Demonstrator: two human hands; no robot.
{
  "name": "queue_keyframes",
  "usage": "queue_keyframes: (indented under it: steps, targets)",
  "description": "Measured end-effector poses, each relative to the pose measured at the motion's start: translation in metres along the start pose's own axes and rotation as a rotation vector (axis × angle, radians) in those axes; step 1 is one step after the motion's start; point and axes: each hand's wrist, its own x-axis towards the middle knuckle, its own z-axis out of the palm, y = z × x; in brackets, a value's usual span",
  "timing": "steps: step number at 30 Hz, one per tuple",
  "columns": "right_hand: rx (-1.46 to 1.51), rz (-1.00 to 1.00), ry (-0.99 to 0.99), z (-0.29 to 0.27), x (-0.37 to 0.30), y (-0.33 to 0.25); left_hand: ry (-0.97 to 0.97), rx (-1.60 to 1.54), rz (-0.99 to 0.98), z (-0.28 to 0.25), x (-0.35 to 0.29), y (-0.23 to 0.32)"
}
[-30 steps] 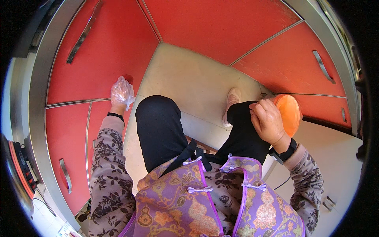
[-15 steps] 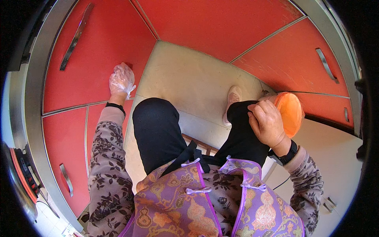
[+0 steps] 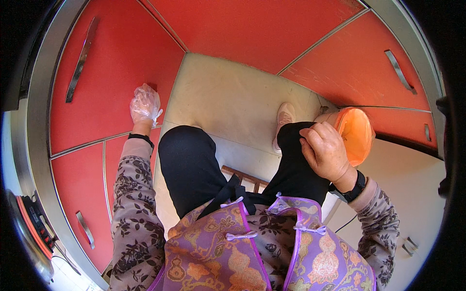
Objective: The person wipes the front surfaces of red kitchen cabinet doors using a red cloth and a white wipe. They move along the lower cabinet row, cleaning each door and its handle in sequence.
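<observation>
My left hand (image 3: pixel 144 106) wears a clear plastic glove and is at the lower part of a red cabinet door (image 3: pixel 114 63). Its fingers are curled toward the door, and whatever they may hold is hidden. A small dark patch shows just beyond the knuckles. Bare, my right hand (image 3: pixel 326 150) rests over my right knee with the fingers curled together, and nothing shows in it. Right beside it stands a bin with an orange liner (image 3: pixel 357 138), partly covered by that hand.
Red cabinets with metal handles (image 3: pixel 400 72) run along the left, front and right. Beige floor tiles (image 3: pixel 218 92) lie between them, with my shoe (image 3: pixel 285 119) on them. A white cabinet (image 3: pixel 388 194) is at the right. A wooden frame piece (image 3: pixel 245 177) shows between my legs.
My gloved left hand has shifted slightly toward me and to the left along the red door. My right hand stays at the knee. The view has tilted a little.
</observation>
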Motion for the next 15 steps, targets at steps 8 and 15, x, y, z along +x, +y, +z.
queue_keyframes:
  steps: [8,15]
  targets:
    - [0.063,-0.022,0.031,0.005,-0.004,0.007,-0.189,0.143,0.236,-0.005,0.000,0.010]
    - [0.039,0.001,0.021,-0.001,-0.025,0.014,-0.064,0.073,0.091,-0.009,-0.011,0.026]
